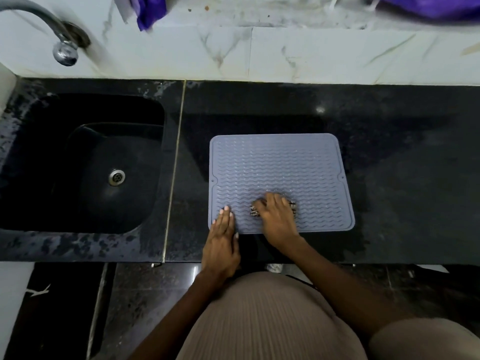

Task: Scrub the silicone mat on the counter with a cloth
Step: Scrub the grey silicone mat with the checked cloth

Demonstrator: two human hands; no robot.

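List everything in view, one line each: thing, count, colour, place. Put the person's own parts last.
silicone mat: one, grey, flat on the counter right of the sink.
cloth: one, dark patterned, on the mat's near part under the right hand.
counter: one, black speckled stone.
sink: one, black, set in the counter's left part.
drain: one, silver, in the sink bottom.
tap: one, chrome, on the wall above the sink.
wall: white marbled, behind the counter.
purple fabric: two pieces, top edge.
left hand: flat on the mat's near left corner.
right hand: pressing the cloth.
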